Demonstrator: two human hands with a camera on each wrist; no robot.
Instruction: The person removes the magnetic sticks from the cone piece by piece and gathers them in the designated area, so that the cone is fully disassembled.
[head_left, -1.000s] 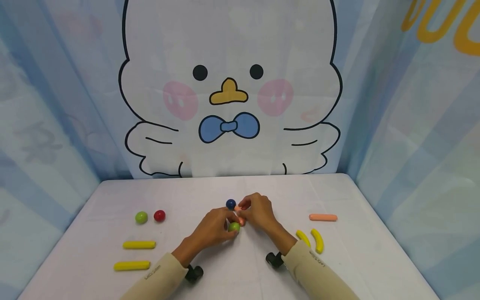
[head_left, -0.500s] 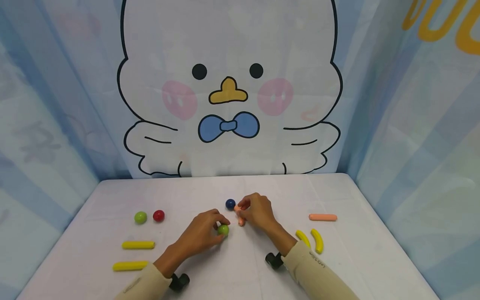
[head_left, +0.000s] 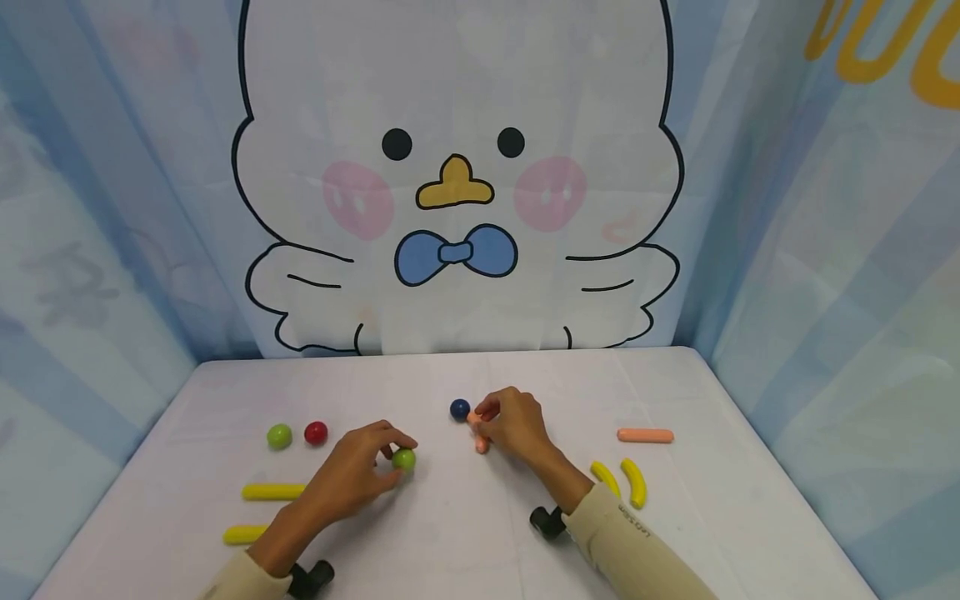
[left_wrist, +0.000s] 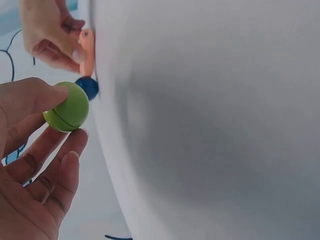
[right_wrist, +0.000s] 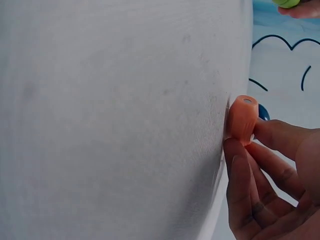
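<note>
My left hand (head_left: 351,468) pinches a green ball (head_left: 404,460) between thumb and fingers, left of the table's middle. In the left wrist view, a thin groove runs round this ball (left_wrist: 71,111). My right hand (head_left: 516,423) holds a short orange stick (head_left: 482,444), partly hidden by the fingers. A dark blue ball (head_left: 460,409) sits against the stick's far end, as the left wrist view also shows. The right wrist view shows the stick's near end (right_wrist: 243,120) with a small hole in it, low at the white cloth, with thumb and fingers round it.
On the left of the white table (head_left: 450,542) lie another green ball (head_left: 280,437), a red ball (head_left: 316,433) and two yellow sticks (head_left: 272,492), partly behind my left arm. To the right are an orange stick (head_left: 645,435) and two curved yellow pieces (head_left: 634,483) beside my right forearm.
My left hand has moved left with the green ball, away from the orange stick and blue ball. My right hand has stayed in place on the stick.
</note>
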